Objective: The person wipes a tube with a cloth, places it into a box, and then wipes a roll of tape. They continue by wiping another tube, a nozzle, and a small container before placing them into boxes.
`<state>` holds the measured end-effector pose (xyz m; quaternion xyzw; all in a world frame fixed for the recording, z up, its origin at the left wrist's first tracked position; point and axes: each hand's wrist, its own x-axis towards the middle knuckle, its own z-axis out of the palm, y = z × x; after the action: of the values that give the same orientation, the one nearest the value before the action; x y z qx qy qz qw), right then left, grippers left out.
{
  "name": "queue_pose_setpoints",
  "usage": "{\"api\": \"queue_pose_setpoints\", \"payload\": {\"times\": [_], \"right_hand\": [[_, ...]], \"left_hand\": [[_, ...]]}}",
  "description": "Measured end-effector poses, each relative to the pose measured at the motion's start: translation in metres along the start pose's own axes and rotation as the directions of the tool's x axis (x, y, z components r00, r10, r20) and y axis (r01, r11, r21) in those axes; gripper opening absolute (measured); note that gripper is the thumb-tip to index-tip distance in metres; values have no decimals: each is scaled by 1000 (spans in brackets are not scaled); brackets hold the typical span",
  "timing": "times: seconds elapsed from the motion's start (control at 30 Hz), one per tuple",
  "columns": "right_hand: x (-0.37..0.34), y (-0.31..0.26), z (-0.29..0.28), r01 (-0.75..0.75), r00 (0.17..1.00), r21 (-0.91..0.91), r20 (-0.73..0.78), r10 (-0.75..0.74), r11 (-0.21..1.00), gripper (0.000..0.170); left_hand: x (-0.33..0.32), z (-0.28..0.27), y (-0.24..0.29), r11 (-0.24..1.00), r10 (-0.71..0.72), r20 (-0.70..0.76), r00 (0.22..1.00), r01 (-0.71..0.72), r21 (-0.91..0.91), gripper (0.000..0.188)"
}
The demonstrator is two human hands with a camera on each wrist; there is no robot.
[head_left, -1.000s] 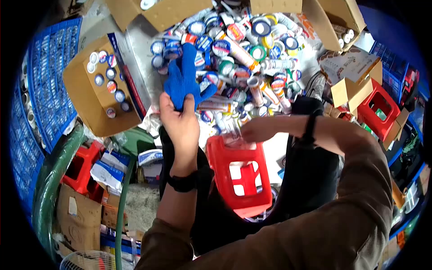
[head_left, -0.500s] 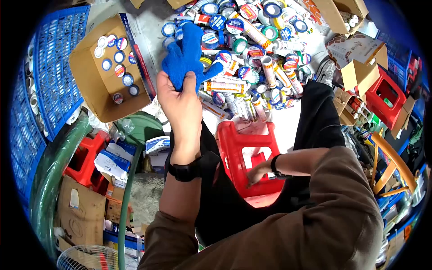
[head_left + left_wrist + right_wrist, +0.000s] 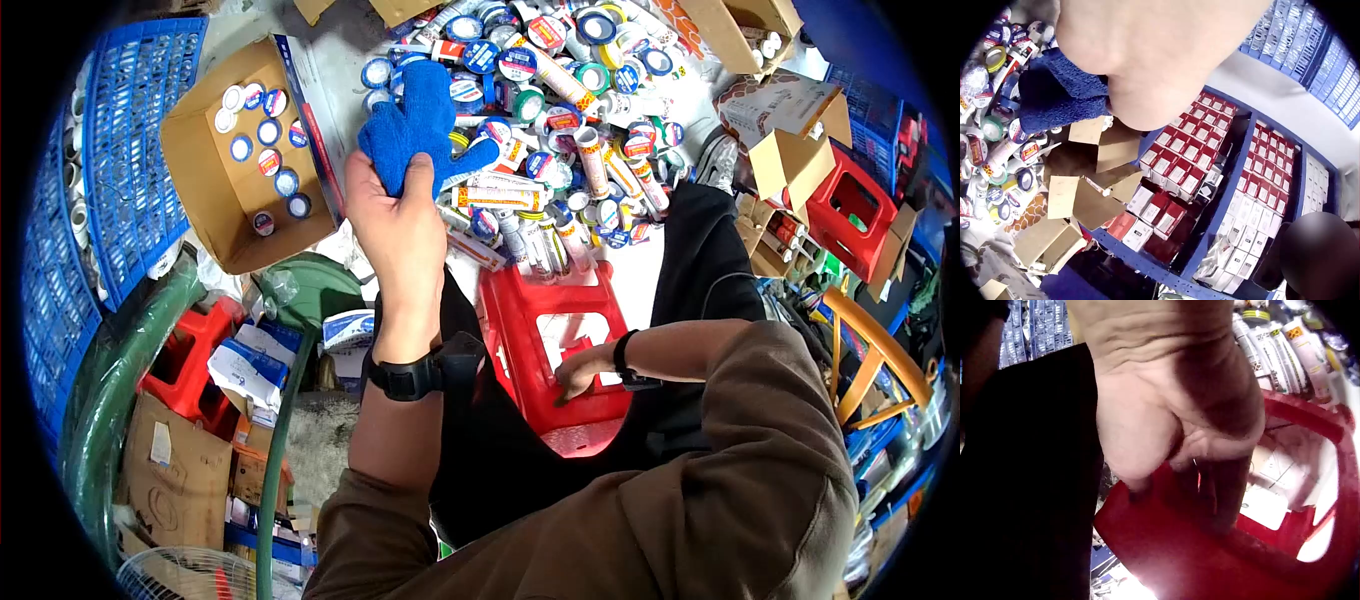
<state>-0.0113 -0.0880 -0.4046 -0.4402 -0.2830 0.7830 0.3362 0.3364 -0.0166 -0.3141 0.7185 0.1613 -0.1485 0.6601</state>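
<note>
My left hand (image 3: 400, 235) pinches a blue knitted glove (image 3: 415, 125) between thumb and fingers, in front of the pile. In the left wrist view the glove (image 3: 1063, 94) hangs below the hand, its cuff part hidden. My right hand (image 3: 585, 372) is at a red plastic stool (image 3: 530, 385) between the knees. The right wrist view shows thumb and curled fingers holding the stool's red panel (image 3: 1172, 550) beside its large opening; the fingertips are partly hidden. Just past the stool begins a heap of tape rolls and printed tubes (image 3: 500, 195).
An open cardboard box (image 3: 215, 185) with several tape rolls stands left of the heap. Blue crates (image 3: 140, 150) line the far left. Open cartons (image 3: 790, 165) and another red stool (image 3: 850, 205) stand at the right. A green plastic-wrapped tube (image 3: 120, 370) lies at lower left.
My right hand has come back from the stool's far end, by the heap, to its near part. The left hand keeps holding the glove. The head view has shifted.
</note>
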Motion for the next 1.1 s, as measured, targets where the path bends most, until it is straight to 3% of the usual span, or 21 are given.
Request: {"api": "queue_pose_setpoints", "payload": {"times": [0.1, 0.17, 0.2, 0.23, 0.27, 0.3, 0.33, 0.37, 0.4, 0.43, 0.47, 0.57, 0.63, 0.7, 0.8, 0.83, 0.9, 0.93, 0.97, 1.03, 1.1], "right_hand": [[-27, -4, -19, -26, 994, -63, 104, 32, 998, 57], [-37, 8, -22, -84, 992, 454, 122, 31, 887, 58], [-43, 12, -30, -161, 987, 538, 110, 121, 827, 54], [-11, 55, -26, -175, 983, 629, 75, 165, 758, 53], [-1, 99, -45, -194, 981, 586, 121, 151, 787, 50], [-51, 90, -72, -255, 901, 544, -167, 401, 800, 40], [-71, 106, -88, -371, 749, 468, -360, 557, 802, 39], [-74, 157, -96, -522, 650, 231, -515, 558, 821, 42], [-84, 185, -97, -505, 346, 387, -728, 592, 771, 50], [-98, 194, -102, -468, 166, 612, -648, 743, 638, 56], [-111, 200, -102, -621, 99, 494, -721, 686, 609, 57], [-116, 202, -92, -670, 154, 411, -737, 658, 618, 58], [-91, 215, -85, -673, 25, 433, -797, 603, 600, 53], [-74, 217, -78, -719, 55, 390, -793, 607, 575, 46], [-61, 211, -74, -718, -79, 432, -829, 553, 546, 43], [-59, 213, -74, -749, -56, 406, -826, 561, 524, 41], [-59, 227, -81, -659, 26, 461, -776, 631, 594, 39], [-66, 230, -78, -685, 63, 362, -836, 546, 632, 39], [-75, 231, -78, -679, 64, 338, -858, 510, 652, 40], [-112, 228, -80, -787, 18, 260, -897, 442, 560, 38], [-163, 256, -88, -752, 1, 231, -936, 352, 618, 36]], "left_hand": [[3, -1, 8, 992, 79, 31, 996, -82, 101, 22], [5, 0, 10, 989, 108, 19, 994, -109, 103, 21], [5, 0, 10, 983, 129, 0, 992, -127, 131, 20], [4, -2, 12, 976, 148, -21, 989, -143, 162, 20], [1, -2, 16, 982, 121, -9, 993, -118, 145, 20], [-1, -1, 19, 982, 130, -4, 992, -128, 142, 20], [-3, 1, 21, 986, 123, 28, 992, -125, 111, 21], [-5, 2, 22, 989, 118, 58, 991, -123, 80, 22], [-8, 5, 22, 990, 130, 75, 989, -134, 51, 23], [-13, 10, 24, 988, 146, 75, 986, -149, 46, 23], [-19, 15, 28, 986, 161, 105, 981, -164, 20, 23], [-36, 23, 32, 974, 225, 152, 962, -228, -1, 23], [-48, 28, 33, 985, 161, 183, 970, -168, 25, 24], [-62, 28, 33, 988, 152, 210, 966, -157, 6, 25], [-65, 30, 35, 996, 81, 265, 961, -68, -58, 21], [-64, 30, 37, 996, 86, 263, 961, -73, -56, 21], [-63, 27, 41, 991, 72, 342, 937, -29, -131, 18], [-64, 25, 42, 991, 75, 343, 936, -32, -130, 18], [-64, 25, 40, 985, 130, 343, 930, -81, -154, 17], [-68, 26, 46, 957, 260, 333, 906, -195, -216, 16], [-74, 27, 56, 951, 204, 438, 875, -72, -300, 17]]}}
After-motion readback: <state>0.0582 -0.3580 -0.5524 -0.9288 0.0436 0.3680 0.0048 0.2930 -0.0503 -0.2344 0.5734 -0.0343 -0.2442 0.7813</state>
